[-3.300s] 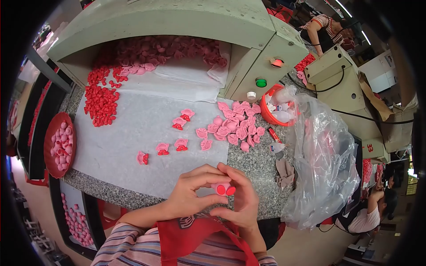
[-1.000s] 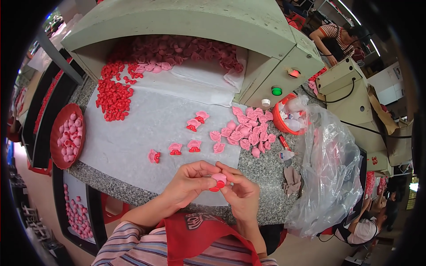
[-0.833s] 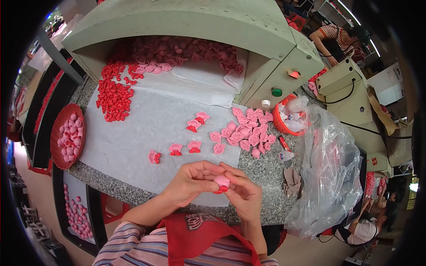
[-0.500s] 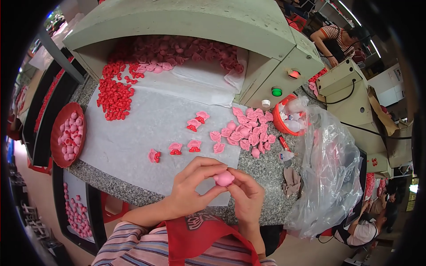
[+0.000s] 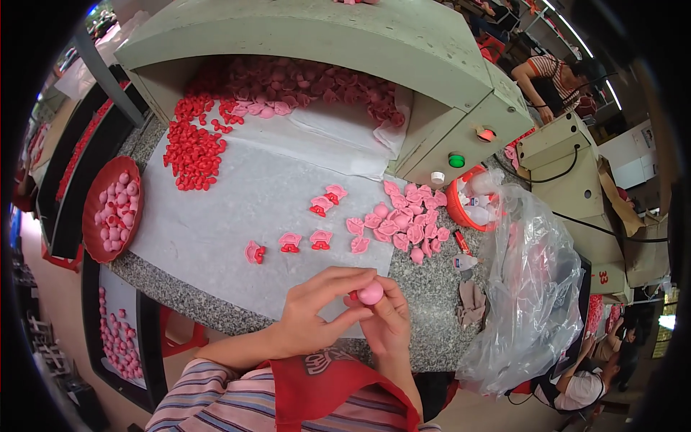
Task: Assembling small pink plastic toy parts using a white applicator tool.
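Note:
My left hand [image 5: 309, 306] and my right hand [image 5: 387, 324] meet near the counter's front edge, closed by their fingertips around a small round pink plastic piece [image 5: 371, 292]. A bit of red shows on its left side; the fingers partly hide where it joins. Beyond my hands, several pink pieces with red parts attached [image 5: 290, 243] lie apart on the white paper sheet [image 5: 216, 223]. A pile of loose pink shell-shaped pieces [image 5: 403, 222] lies to the right of them. At the far left of the sheet is a heap of small red parts [image 5: 193, 155].
A pale green machine housing [image 5: 302, 36] arches over more pink and red pieces at the back. A red bowl [image 5: 92, 237] of pink pieces stands left. On the right are an orange basket [image 5: 455, 205], a small bottle [image 5: 465, 262], a cloth [image 5: 471, 304] and a clear plastic bag [image 5: 533, 288].
The pink piece has been turned between my fingers, and red now shows on its left side. My right hand has shifted slightly left. The whole view has tilted a little.

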Tool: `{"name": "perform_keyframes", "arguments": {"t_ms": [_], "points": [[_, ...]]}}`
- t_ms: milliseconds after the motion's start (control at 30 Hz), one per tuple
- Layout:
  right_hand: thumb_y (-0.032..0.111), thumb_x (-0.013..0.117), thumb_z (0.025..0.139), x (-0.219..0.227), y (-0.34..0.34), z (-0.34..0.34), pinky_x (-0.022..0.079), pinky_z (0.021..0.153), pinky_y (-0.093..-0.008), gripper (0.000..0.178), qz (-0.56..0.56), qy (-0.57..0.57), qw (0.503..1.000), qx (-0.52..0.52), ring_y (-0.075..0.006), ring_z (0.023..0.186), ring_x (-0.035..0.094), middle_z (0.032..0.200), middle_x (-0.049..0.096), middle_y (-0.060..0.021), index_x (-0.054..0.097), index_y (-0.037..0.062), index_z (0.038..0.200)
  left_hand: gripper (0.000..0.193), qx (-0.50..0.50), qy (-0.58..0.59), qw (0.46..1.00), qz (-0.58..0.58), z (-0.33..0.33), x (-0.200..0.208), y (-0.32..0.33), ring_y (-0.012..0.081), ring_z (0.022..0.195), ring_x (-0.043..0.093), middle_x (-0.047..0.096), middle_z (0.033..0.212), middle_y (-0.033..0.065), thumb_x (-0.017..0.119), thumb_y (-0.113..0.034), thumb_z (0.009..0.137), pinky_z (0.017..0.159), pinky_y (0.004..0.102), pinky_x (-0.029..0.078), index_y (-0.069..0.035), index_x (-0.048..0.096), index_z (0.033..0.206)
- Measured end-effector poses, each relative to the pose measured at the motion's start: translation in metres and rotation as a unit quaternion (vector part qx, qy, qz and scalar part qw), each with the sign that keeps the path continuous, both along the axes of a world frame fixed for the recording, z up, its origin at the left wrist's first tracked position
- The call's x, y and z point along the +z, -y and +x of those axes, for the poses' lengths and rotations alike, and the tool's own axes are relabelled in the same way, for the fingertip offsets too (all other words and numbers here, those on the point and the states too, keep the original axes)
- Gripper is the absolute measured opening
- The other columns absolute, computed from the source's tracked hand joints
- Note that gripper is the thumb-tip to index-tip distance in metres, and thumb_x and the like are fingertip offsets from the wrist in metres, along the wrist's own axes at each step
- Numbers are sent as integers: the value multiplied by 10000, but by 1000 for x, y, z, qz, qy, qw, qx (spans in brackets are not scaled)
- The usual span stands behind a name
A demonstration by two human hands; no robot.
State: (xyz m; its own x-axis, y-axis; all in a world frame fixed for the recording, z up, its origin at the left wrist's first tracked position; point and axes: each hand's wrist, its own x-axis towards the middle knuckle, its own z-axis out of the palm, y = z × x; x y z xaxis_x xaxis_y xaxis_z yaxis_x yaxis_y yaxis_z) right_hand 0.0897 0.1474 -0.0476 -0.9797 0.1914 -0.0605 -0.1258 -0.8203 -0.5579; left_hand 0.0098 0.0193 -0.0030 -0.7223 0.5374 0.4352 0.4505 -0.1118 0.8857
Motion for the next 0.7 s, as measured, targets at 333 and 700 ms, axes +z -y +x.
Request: {"name": "perform_keyframes", "arguments": {"t_ms": [333, 700], "points": [[11, 603, 794, 6, 8, 0, 423, 888, -348, 292, 183, -7, 979, -85, -215, 1011, 555, 1106, 561, -127, 546, 8, 1080, 320, -61, 89, 991, 79, -5, -18, 8, 266, 1006, 573, 560, 1085, 164, 704, 56, 656, 843, 338, 491, 3, 645, 966], [-2, 606, 784, 6, 19, -4, 461, 816, -328, 223, 220, -6, 971, -94, -206, 928, 566, 1039, 563, -126, 561, 2, 1002, 441, -23, 44, 998, 43, -7, -20, 18, 258, 1002, 573, 612, 1008, 123, 762, -33, 621, 836, 341, 470, -20, 621, 1038]]}}
